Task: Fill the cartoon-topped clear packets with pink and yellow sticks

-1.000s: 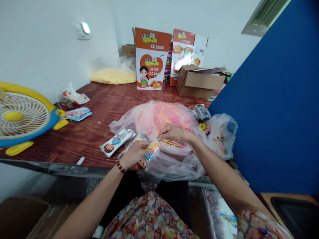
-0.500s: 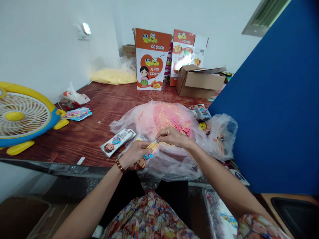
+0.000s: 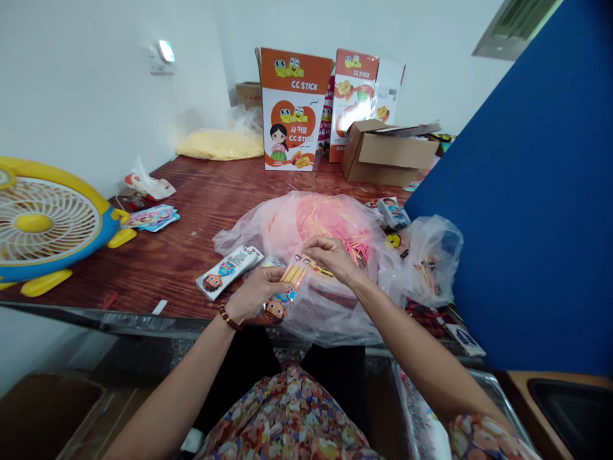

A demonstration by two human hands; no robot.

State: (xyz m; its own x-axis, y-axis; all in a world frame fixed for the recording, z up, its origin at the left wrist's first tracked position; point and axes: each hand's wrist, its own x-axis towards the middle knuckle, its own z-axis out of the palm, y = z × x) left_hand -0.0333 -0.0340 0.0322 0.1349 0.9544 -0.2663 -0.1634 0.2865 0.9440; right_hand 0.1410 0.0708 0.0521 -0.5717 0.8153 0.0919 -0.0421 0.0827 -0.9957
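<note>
My left hand (image 3: 256, 291) grips a small printed plastic packet (image 3: 293, 276) between thumb and fingers. Yellow and pink sticks show through its clear part, and a cartoon face is at its lower end. At the packet's upper edge, the thumb and fingertips of my right hand (image 3: 330, 257) are closed on its corner. Beneath and behind both hands spreads a large clear bag (image 3: 282, 220) full of pink and yellow sticks (image 3: 330, 220). To the left of my left hand, a stack of flat printed packets (image 3: 228, 271) lies on the table; another packet is partly hidden behind that hand.
A yellow and blue fan (image 3: 52, 223) stands at the left of the wooden table (image 3: 191, 191). Printed cartons (image 3: 292, 108) and an open brown box (image 3: 390, 156) are at the back. A blue panel (image 3: 522, 223) borders the right, beside a smaller clear bag (image 3: 438, 255).
My right fingers have shifted slightly up and right along the packet's upper end. The packet now shows more of its front, with printed eyes visible at the top. My left hand keeps its grip.
</note>
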